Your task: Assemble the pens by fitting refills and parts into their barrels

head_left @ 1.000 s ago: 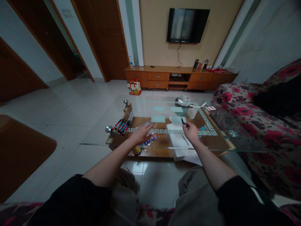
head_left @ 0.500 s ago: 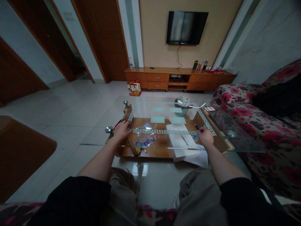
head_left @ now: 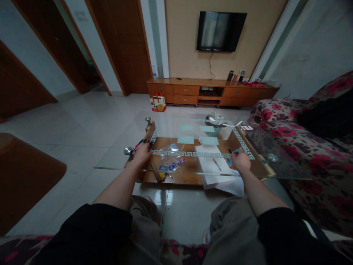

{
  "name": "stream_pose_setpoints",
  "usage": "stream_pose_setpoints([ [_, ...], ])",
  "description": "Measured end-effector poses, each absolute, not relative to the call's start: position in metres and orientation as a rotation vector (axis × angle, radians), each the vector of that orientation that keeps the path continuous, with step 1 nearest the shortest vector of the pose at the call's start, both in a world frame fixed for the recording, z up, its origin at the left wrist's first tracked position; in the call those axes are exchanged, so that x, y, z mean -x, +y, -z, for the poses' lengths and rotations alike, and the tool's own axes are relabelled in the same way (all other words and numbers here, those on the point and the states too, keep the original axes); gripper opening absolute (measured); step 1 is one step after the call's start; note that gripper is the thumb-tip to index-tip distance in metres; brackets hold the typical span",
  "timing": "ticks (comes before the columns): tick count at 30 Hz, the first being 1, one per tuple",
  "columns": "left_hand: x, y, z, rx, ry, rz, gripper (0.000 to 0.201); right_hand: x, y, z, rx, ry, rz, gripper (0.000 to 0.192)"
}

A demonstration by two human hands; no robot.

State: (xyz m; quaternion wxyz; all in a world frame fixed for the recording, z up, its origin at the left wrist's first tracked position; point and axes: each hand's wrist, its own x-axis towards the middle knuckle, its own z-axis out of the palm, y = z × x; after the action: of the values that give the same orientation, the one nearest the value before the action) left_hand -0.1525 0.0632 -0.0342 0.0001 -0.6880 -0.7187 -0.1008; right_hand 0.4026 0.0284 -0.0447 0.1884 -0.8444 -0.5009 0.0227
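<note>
My left hand (head_left: pixel 141 154) is at the left side of the glass coffee table (head_left: pixel 110 156), its fingers closed round dark pens. A red pen (head_left: pixel 136 147) lies along its outer side; I cannot tell whether it too is gripped. My right hand (head_left: pixel 241 161) is closed on a dark pen (head_left: pixel 231 151) pointing up and left, above the table's right part. Something small and blue shows at its fingertips. Between the hands, a clear plastic bag (head_left: pixel 168 157) with blue and red labels lies on the glass. A slim silvery pen (head_left: pixel 217 164) rests nearer my right hand.
White paper or a flat box (head_left: pixel 202 169) shows under the glass, with a loose sheet beside it. A green mesh basket (head_left: pixel 213 131) stands towards the far right, near a red-and-white card (head_left: pixel 247 128). A flowered sofa (head_left: pixel 292 143) borders the right side.
My left hand's fingers have drawn in from a flatter spread, and dark pens now stick up past them. My right hand stays in place while its pen has tilted lower.
</note>
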Motion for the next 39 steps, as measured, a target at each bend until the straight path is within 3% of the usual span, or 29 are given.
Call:
stream_pose_setpoints([
  [5,0.151,0.064,0.031,2.140,-2.340,0.344,0.027,-0.391,0.029,0.035,2.206,-1.492,0.163,0.032],
  [8,0.141,0.065,0.025,2.143,-2.413,0.582,0.024,-0.375,0.029,0.026,2.071,-1.559,0.236,0.032],
  [10,0.127,0.064,0.019,2.262,-2.515,0.920,0.019,-0.361,0.028,0.019,1.963,-1.642,0.244,0.031],
  [16,0.071,0.054,0.002,2.277,-2.769,2.562,0.029,-0.306,0.023,0.005,1.624,-1.846,0.091,0.027],
  [18,0.056,0.048,-0.002,2.391,-2.766,2.738,0.032,-0.289,0.020,0.003,1.528,-1.865,-0.021,0.025],
  [22,0.035,0.034,-0.006,2.733,-2.641,2.630,0.031,-0.266,0.015,0.004,1.385,-1.882,-0.325,0.022],
  [26,0.019,0.018,-0.011,3.033,-2.555,2.111,0.034,-0.258,0.011,0.009,1.352,-1.844,-0.606,0.027],
  [30,0.007,0.006,-0.014,3.271,-2.473,1.820,0.035,-0.256,0.008,0.011,1.331,-1.844,-0.769,0.036],
  [39,0.004,0.002,-0.011,3.271,-1.400,0.980,0.014,-0.247,0.003,0.006,1.266,-1.843,-0.969,0.051],
])
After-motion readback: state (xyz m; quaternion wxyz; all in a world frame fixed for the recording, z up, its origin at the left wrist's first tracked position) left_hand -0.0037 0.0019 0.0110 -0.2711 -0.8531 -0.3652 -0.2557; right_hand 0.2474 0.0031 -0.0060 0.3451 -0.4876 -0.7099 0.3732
